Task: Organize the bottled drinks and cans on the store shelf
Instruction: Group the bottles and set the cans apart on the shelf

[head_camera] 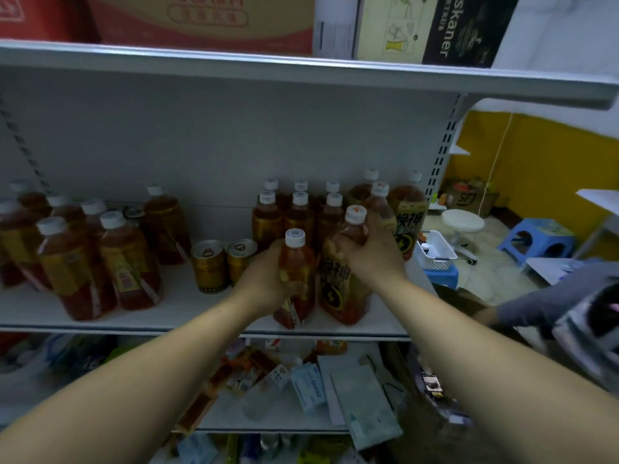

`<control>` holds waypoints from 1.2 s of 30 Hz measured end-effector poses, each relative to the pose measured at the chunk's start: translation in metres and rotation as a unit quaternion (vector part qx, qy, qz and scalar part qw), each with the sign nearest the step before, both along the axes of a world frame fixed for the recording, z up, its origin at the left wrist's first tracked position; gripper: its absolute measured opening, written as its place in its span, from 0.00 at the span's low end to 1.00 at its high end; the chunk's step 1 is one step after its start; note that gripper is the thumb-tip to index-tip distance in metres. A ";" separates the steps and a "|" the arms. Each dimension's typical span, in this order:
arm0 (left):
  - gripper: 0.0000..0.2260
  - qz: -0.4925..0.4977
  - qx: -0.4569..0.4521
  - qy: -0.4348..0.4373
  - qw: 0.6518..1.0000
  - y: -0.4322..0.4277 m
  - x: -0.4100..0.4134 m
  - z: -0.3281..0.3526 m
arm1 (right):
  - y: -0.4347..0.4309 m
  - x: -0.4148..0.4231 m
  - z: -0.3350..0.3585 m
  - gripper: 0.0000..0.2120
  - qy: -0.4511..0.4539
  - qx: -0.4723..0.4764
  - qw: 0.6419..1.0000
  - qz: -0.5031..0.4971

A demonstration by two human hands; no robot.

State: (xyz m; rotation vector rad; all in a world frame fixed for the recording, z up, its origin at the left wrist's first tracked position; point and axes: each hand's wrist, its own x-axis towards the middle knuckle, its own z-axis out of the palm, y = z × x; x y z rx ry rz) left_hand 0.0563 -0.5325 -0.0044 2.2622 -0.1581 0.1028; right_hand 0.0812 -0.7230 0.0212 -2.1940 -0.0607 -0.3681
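Observation:
On the grey shelf (187, 309), my left hand (264, 279) grips a small amber tea bottle (296, 262) with a white cap near the front edge. My right hand (371, 252) grips the shoulder of a larger amber bottle (338, 293) with a black and yellow label, standing just to its right. Behind them stand several small amber bottles (298, 212) in rows and two more large ones (407, 212) at the right end. Two gold cans (211, 266) sit left of my left hand. Another group of amber bottles (83, 249) fills the shelf's left part.
The upper shelf (301, 72) carries cardboard boxes (201, 21) overhead. The lower shelf (284, 416) holds loose packets and boxes. Right of the shelving, another person's sleeve (549, 296) reaches in, near a white basket (435, 251), a blue stool (536, 239) and a yellow wall.

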 end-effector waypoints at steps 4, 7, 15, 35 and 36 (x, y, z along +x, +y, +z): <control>0.34 0.014 0.024 -0.006 1.000 -0.005 0.006 0.001 | -0.047 -0.007 0.005 0.24 0.019 0.007 0.999 -0.047; 0.34 0.018 0.033 -0.007 0.999 -0.008 0.009 0.002 | -0.080 -0.001 0.009 0.20 0.039 0.044 0.997 -0.049; 0.31 0.044 0.032 -0.033 0.998 -0.012 0.005 -0.006 | -0.125 0.034 0.009 0.45 0.158 -0.064 0.985 -0.026; 0.32 0.066 0.040 -0.041 0.996 -0.055 0.032 -0.012 | -0.126 0.084 -0.011 0.47 0.076 -0.047 0.994 -0.056; 0.31 0.068 0.035 -0.051 0.996 -0.061 0.035 -0.014 | -0.126 0.085 -0.013 0.48 0.076 -0.047 0.994 -0.063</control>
